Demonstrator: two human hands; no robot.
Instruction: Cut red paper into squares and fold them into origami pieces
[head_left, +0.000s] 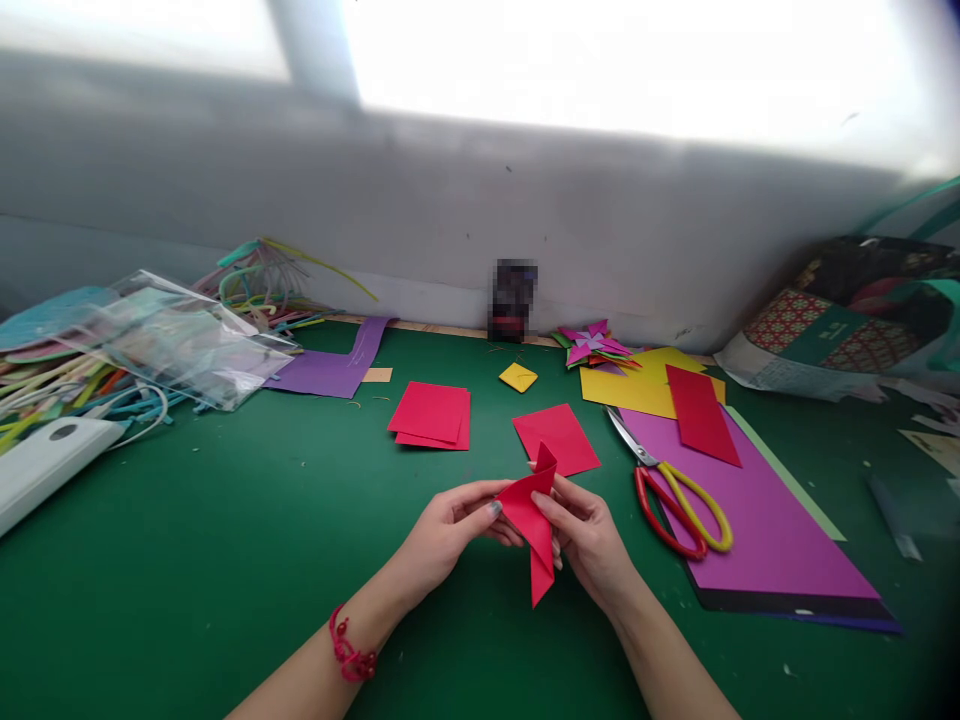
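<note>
Between both hands is a folded piece of red origami paper, raised a little over the green table, its pointed ends facing up and down. My left hand pinches its left corner between thumb and fingers. On the other side, my right hand grips it with the thumb on the front and fingers behind. Just beyond the hands lies a single red paper square. A small stack of red squares rests further left. Scissors with one red and one yellow handle lie to the right.
Purple sheets, a yellow sheet and a red strip lie right. Folded paper stars and a small yellow folded square sit behind. Left are a white power bank, plastic sleeve and purple paper.
</note>
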